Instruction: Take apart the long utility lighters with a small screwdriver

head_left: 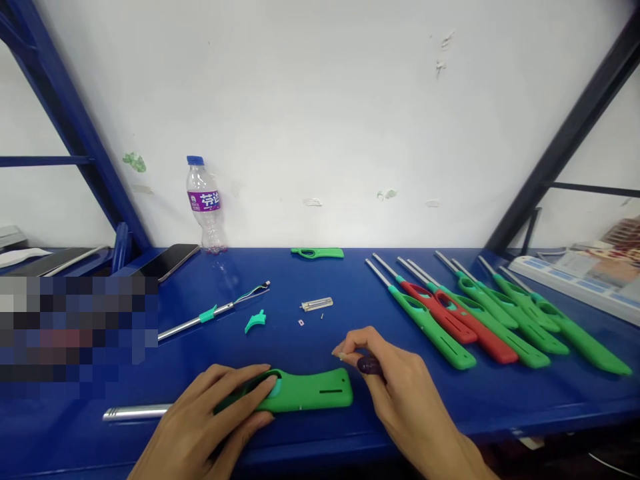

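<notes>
My left hand [210, 417] grips the front part of a green lighter handle shell [310, 391] that lies flat near the table's front edge; a metal tube [135, 413] sticks out to its left. My right hand [395, 380] is just right of the shell, fingers pinched round a small dark purple-handled tool [369, 365]. Beyond the hands lie a small metal part [317, 304], two tiny bits [301, 323], a teal trigger piece [255, 321] and a metal tube with teal collar and wires [215, 312].
A row of several finished green and red long-nosed lighters [480, 313] lies at the right. At the back stand a plastic water bottle [204, 203], a phone [167, 261] and a green shell half [318, 253]. A white power strip [575, 283] is far right.
</notes>
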The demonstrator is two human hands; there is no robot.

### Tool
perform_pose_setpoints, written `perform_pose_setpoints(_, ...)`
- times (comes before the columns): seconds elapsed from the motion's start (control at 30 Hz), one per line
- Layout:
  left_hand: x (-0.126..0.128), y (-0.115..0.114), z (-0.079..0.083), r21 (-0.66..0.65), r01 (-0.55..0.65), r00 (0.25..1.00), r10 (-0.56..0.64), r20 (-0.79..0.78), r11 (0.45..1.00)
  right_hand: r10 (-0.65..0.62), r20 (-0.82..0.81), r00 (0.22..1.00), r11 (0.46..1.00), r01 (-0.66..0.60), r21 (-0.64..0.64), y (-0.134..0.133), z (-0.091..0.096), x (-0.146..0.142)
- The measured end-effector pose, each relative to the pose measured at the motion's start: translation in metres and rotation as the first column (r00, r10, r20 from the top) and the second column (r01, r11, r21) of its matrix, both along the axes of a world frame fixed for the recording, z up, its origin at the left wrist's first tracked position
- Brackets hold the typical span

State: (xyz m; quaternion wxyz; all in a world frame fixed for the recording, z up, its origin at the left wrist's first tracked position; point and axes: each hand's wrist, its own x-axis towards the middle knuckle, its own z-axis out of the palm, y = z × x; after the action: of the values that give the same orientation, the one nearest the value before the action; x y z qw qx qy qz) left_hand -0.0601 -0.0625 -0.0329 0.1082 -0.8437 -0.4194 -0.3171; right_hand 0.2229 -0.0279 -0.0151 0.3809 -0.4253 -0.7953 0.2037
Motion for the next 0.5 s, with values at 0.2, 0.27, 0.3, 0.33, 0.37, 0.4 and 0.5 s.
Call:
perform_pose_setpoints(0.2, 0.0010, 0.0008, 0.0019, 0.007, 0.004, 1.000, -0.004, 0.001, 1.000, 0.015, 0.018, 1.000, 1.000, -0.015, -0.006, -0.0007, 0.0010, 0.0006)
perform_pose_setpoints(0.27, 0.0016, 0.0008, 0.0027, 0.008, 0.009, 1.000, -0.009, 0.014, 1.000, 0.018, 0.021, 1.000, 1.000, -0.018, 0.004, -0.0004, 0.0022, -0.0001)
perform_pose_setpoints(0.3, 0.0019, 0.0007, 0.0031, 0.009, 0.011, 1.000, -0.011, 0.019, 1.000, 0.025, 0.019, 1.000, 1.000, -0.025, 0.006, -0.0001, 0.0028, -0.0004)
perform_pose_setpoints(0.33, 0.0022, 0.0006, 0.0035, 0.009, 0.012, 1.000, -0.012, 0.021, 1.000, 0.032, 0.012, 0.999, 0.999, -0.032, 0.008, 0.0001, 0.0033, -0.0008)
perform_pose_setpoints(0.37, 0.0024, 0.0005, 0.0038, 0.008, 0.012, 1.000, -0.012, 0.022, 1.000, 0.037, 0.005, 0.999, 0.999, -0.037, 0.010, 0.0002, 0.0037, -0.0011)
perform_pose_setpoints(0.4, 0.0026, 0.0005, 0.0040, 0.006, 0.011, 1.000, -0.011, 0.020, 1.000, 0.037, 0.000, 0.999, 0.999, -0.037, 0.011, 0.0001, 0.0041, -0.0014)
perform_pose_setpoints(0.5, 0.0026, 0.0004, 0.0043, -0.008, 0.002, 1.000, -0.002, 0.023, 1.000, 0.004, -0.002, 1.000, 1.000, -0.004, 0.029, -0.0015, 0.0052, -0.0019)
